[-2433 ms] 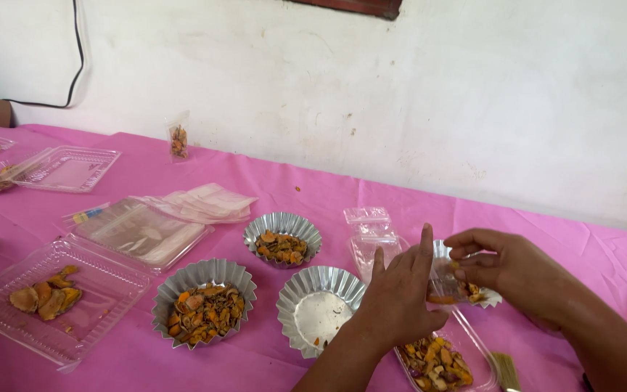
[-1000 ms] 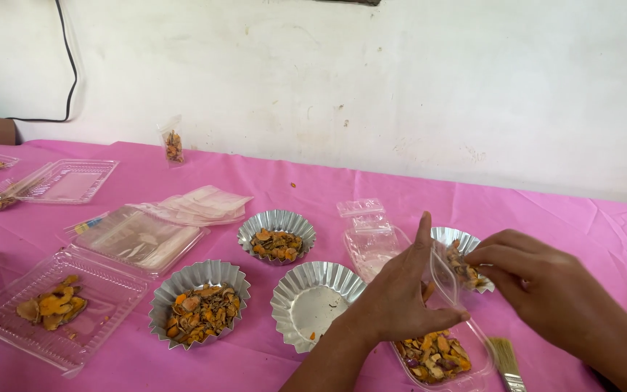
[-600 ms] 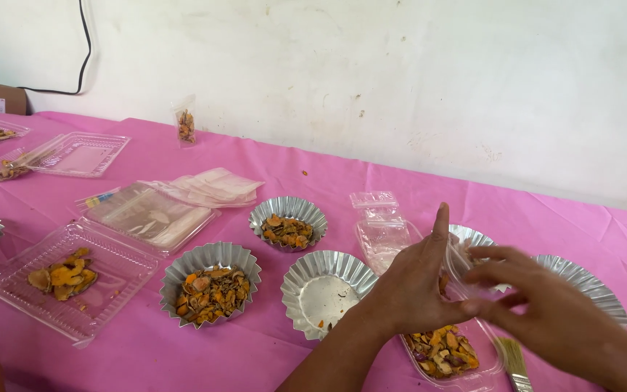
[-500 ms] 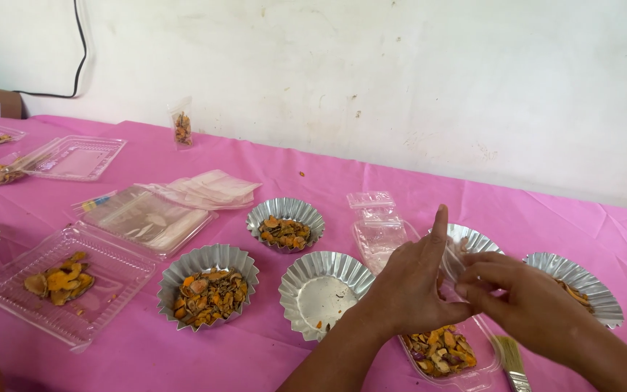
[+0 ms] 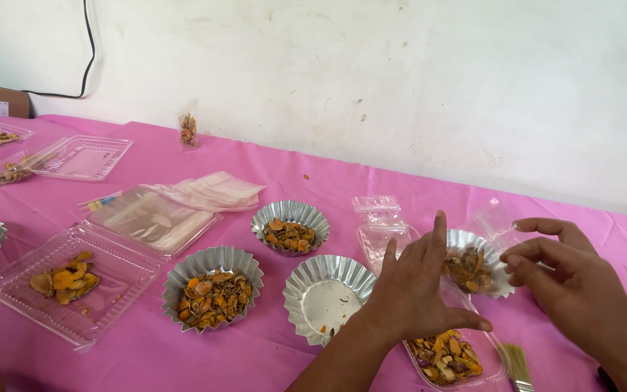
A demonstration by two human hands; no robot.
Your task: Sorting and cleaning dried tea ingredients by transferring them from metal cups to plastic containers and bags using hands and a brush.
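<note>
While the left hand hangs over the pink cloth with its fingers spread and straight, forefinger pointing far, it grips nothing; its palm hovers just above the near clear tray of orange chips, and its fingertips reach toward the right foil cup of dried pieces. The right hand sits to the right of that cup, fingers curled loosely with thumb and forefinger close together; whether they pinch anything I cannot tell. Just beyond the right hand's fingers lies a small clear bag, and another clear bag lies far of the left hand. A brush lies near, between the two wrists.

Left of the left hand stands an empty foil cup, then a filled foil cup, with a third filled cup behind them. Farther left lie an open clear box with orange chips, a flat clear lid and a stack of bags. A small filled bag stands far, by the wall.
</note>
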